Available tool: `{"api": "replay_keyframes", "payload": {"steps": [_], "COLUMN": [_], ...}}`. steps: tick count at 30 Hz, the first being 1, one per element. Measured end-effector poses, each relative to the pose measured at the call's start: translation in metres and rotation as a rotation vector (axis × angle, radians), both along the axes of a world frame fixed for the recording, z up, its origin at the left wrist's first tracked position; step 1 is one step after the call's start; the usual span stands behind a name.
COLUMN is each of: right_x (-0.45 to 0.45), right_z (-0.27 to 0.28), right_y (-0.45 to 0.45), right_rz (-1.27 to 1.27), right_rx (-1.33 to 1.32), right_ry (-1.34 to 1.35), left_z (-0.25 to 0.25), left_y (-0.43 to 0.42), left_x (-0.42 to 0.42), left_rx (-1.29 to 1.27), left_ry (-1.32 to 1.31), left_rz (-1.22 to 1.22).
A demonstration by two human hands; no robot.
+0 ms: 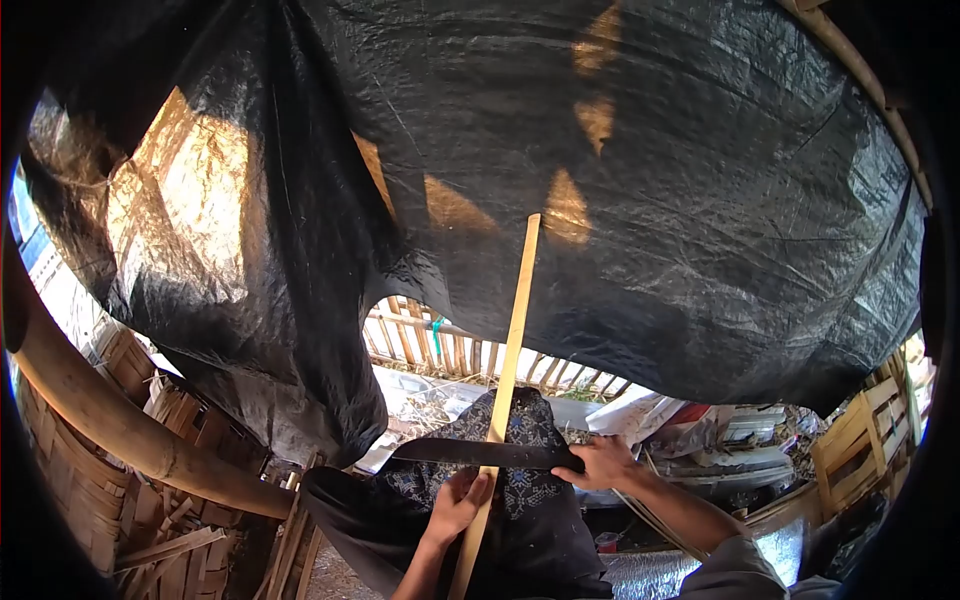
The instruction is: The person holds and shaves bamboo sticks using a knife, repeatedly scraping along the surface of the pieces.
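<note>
A long, pale bamboo strip [517, 320] runs up and away from my lap, its far end in front of the dark sheet. My left hand [460, 508] is closed round the strip's lower part, thumb on its face. A machete [450, 452] with a dark, broad blade lies crosswise over the strip, just above my left hand. My right hand [604, 463] grips the machete at its right end; the handle is mostly hidden by the fingers. Under the blade, a patterned cloth [535, 415] covers my leg.
A black plastic sheet [700, 200] hangs across the front. Behind it stands a slatted bamboo fence [465, 352]. On the left a thick bamboo pole [130, 430] curves past woven panels [75, 480]. A wooden crate [865, 445] stands at the right.
</note>
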State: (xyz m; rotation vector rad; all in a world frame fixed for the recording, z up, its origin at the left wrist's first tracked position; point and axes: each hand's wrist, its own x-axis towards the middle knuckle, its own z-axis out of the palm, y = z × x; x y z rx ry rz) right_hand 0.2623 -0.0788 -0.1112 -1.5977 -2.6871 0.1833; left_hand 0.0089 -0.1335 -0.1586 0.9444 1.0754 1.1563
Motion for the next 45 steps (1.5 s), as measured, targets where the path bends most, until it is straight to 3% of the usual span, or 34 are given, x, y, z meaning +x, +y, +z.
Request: {"api": "replay_keyframes", "payload": {"steps": [3,5,6,7,9,10,12,15,20,22,23,25,29,34,36,37,40,41,45], "right_x": [-0.003,-0.002,-0.004,0.004,-0.004,-0.007,-0.011,-0.009,0.0,-0.004,-0.006,-0.01,-0.011,-0.015,-0.016,-0.016,-0.026,-0.024,-0.041], "right_z": [0.003,0.011,0.025,0.013,0.02,0.022,0.025,0.019,0.018,0.033,0.038,0.046,0.055,0.054,0.052,0.051,0.06,0.044,0.042], "right_y": [-0.005,-0.006,-0.002,0.002,-0.005,-0.008,-0.01,-0.015,-0.024,-0.026,-0.026,-0.021,-0.009,0.001,0.004,0.006,0.007,0.01,0.002], "right_rz": [-0.049,-0.188,-0.301,-0.254,-0.428,-0.429,-0.477,-0.339,-0.4,-0.45,-0.455,-0.451,-0.353,-0.324,-0.315,-0.322,-0.246,-0.175,-0.076], "right_rx": [-0.006,-0.265,-0.725,-1.077,-1.353,-1.348,-1.558,-1.709,-1.537,-1.198,-1.203,-0.924,-0.721,-0.65,-0.626,-0.629,-0.467,-0.268,-0.015], "right_ry": [0.048,0.334,0.463,0.78,1.149,1.147,1.427,1.602,1.509,1.368,1.364,1.295,1.21,1.147,1.092,1.095,0.778,0.655,0.393], "left_z": [0.003,0.011,0.017,0.02,0.015,0.016,0.015,0.014,0.008,0.009,0.01,0.015,0.012,0.022,0.034,0.033,0.032,0.031,0.036], "left_y": [0.0,0.002,0.004,0.004,0.01,0.014,0.019,0.021,0.023,0.025,0.026,0.026,0.028,0.029,0.028,0.029,0.03,0.03,0.025], "left_x": [-0.006,-0.008,-0.008,-0.008,0.0,0.005,0.013,0.011,-0.002,-0.002,-0.002,0.002,0.004,0.004,0.004,0.006,0.012,0.012,0.01], "left_rx": [0.083,0.062,0.009,-0.048,-0.035,-0.038,-0.024,-0.066,-0.024,0.013,0.058,0.048,0.036,-0.01,-0.152,-0.158,-0.172,-0.174,-0.168], "left_ry": [0.045,0.051,0.049,0.048,0.012,-0.012,-0.084,-0.114,0.119,0.1,0.084,0.05,0.112,0.09,-0.039,-0.038,-0.077,-0.075,-0.118], "left_rz": [0.066,0.075,0.063,0.05,0.045,0.029,0.034,0.001,0.064,0.072,0.078,0.1,0.044,-0.027,-0.26,-0.264,-0.194,-0.203,-0.169]}}
